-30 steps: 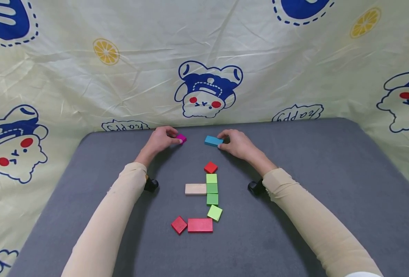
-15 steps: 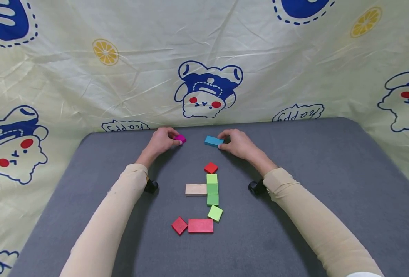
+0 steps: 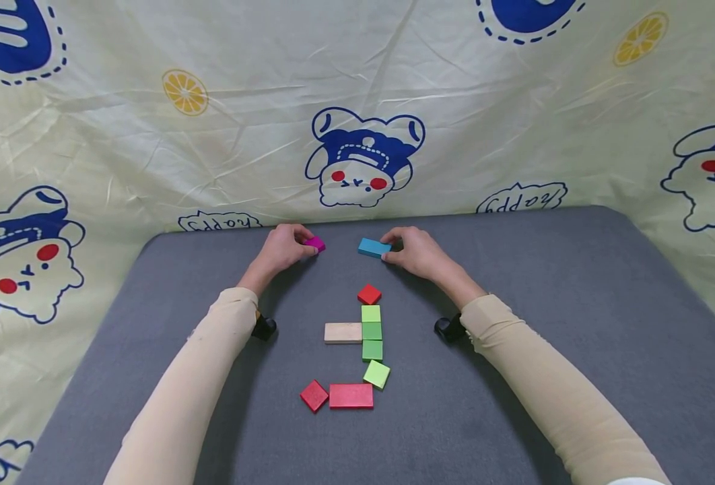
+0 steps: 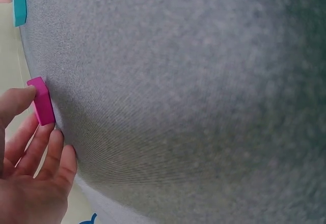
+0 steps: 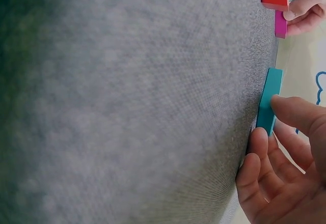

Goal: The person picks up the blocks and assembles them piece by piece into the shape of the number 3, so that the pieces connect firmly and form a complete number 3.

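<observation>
Near the table's far edge, my left hand (image 3: pixel 283 247) pinches a small magenta block (image 3: pixel 316 244) between thumb and fingers; the left wrist view shows the thumb on one face of the magenta block (image 4: pixel 44 102). To its right, my right hand (image 3: pixel 417 252) pinches one end of a blue rectangular block (image 3: pixel 372 247). In the right wrist view the thumb presses the blue block (image 5: pixel 270 99) and the fingers lie beneath its lower end. A gap separates the two held blocks. A red block (image 3: pixel 369 294) lies on the table nearer the camera, turned cornerwise.
Below the red block runs a column of several green blocks (image 3: pixel 372 331), the lowest one (image 3: pixel 377 374) tilted. A pale wooden block (image 3: pixel 343 333) touches its left side. Nearer lie a red rectangular block (image 3: pixel 351 396) and a tilted red block (image 3: pixel 314 395). A printed curtain (image 3: pixel 242 148) hangs behind the grey table (image 3: pixel 485 431).
The left hand has shifted very slightly toward the camera with the magenta block. The right hand and the blue block look the same.
</observation>
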Demonstrator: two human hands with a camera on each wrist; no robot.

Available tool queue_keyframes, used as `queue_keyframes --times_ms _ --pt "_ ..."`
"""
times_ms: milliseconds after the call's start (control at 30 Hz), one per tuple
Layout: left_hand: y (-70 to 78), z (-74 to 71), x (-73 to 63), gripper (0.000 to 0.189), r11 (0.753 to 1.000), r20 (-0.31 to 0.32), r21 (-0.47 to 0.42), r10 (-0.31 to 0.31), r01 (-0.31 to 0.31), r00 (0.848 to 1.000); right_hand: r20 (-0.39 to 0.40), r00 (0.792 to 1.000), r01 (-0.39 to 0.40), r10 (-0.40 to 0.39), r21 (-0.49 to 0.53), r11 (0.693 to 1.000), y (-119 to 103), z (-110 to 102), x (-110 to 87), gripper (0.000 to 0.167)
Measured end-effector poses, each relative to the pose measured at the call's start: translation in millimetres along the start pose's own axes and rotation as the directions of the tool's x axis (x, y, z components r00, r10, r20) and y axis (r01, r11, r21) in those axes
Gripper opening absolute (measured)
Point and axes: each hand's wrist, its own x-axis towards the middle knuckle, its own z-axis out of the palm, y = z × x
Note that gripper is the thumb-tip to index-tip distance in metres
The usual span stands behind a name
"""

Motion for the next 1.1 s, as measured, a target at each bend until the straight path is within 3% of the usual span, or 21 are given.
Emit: queue_keyframes --times_ms 633,867,1100 --pt "0.0 -3.8 -7.0 0.030 0.998 -0.005 0.039 0.043 -0.043 0.999 -0.001 1.000 -0.009 0.009 0.013 1.000 0.9 0.3 -1.1 0.036" --pt "3.9 -9.8 -18.0 0.029 0.998 0.003 0.033 0.061 -0.061 0.998 0.002 1.000 0.001 -0.001 0.014 1.000 4.0 1.4 0.2 0.037" --pt "6.3 -6.9 -35.8 0.029 0.995 0.025 0.016 0.101 -0.101 0.995 0.002 1.000 -0.003 0.003 0.017 1.000 3.0 1.2 -0.2 0.037"
